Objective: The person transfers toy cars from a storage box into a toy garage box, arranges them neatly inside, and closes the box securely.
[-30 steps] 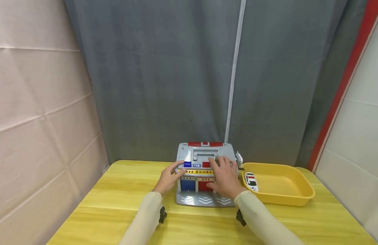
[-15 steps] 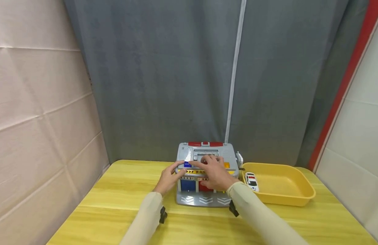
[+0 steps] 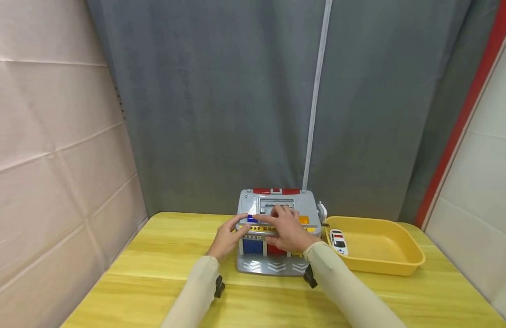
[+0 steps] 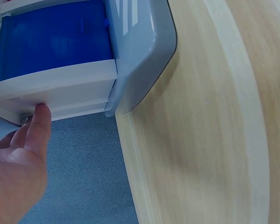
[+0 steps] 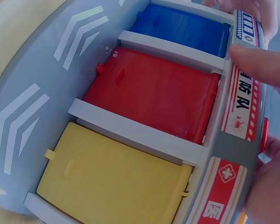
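A grey toy police garage (image 3: 273,267) stands on the table, with a blue door (image 3: 253,246), a red door (image 5: 151,93) and a yellow door (image 5: 112,172), all closed. My left hand (image 3: 226,238) holds the garage's upper left corner, thumb at the front edge and a finger on the roof. In the left wrist view, a fingertip (image 4: 42,109) touches the white side wall. Over the roof front is my right hand (image 3: 288,232), its index finger stretched to the blue button (image 3: 251,219) and its thumb at the sign strip. It hides the red button.
To the garage's right stands a yellow tray (image 3: 390,270); a white toy police car (image 3: 339,241) leans at its left end. A white part (image 3: 322,212) sticks out from the garage's right side. A grey curtain (image 3: 216,114) hangs behind the wooden table (image 3: 162,259).
My right hand has moved left across the roof, from around the red button to the blue one, uncovering the orange button. My left hand stays at the corner.
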`<state>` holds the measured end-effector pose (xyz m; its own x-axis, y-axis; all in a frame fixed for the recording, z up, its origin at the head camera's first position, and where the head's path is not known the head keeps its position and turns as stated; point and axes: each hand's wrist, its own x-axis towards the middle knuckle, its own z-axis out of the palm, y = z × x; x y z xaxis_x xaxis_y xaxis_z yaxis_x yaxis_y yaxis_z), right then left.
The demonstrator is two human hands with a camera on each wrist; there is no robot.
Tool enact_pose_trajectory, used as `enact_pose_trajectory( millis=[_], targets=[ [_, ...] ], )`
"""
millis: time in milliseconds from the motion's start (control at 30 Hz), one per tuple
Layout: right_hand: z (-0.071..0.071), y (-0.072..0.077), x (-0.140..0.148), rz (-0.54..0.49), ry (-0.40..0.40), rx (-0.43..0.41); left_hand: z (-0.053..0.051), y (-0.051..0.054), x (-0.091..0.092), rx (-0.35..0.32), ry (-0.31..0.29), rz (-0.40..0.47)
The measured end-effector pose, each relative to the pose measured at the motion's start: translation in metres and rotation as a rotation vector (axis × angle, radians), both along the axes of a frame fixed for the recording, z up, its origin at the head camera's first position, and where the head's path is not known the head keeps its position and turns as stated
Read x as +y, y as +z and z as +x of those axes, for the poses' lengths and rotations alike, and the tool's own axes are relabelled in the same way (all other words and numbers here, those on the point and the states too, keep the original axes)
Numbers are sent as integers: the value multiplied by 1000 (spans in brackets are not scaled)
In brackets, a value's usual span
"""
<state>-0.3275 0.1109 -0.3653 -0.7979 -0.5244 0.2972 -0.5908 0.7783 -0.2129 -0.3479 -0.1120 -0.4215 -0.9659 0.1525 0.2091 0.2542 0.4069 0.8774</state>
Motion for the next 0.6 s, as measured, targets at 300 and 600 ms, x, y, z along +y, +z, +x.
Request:
enact_pose_trajectory(
  millis=[300,600],
  targets=[
    [0,4,-2,2,-3,-21,2,2,0,-3,1,19],
    [2,7,0,49,-4,-7,2,1,3,-2,-1,19]
  ],
)
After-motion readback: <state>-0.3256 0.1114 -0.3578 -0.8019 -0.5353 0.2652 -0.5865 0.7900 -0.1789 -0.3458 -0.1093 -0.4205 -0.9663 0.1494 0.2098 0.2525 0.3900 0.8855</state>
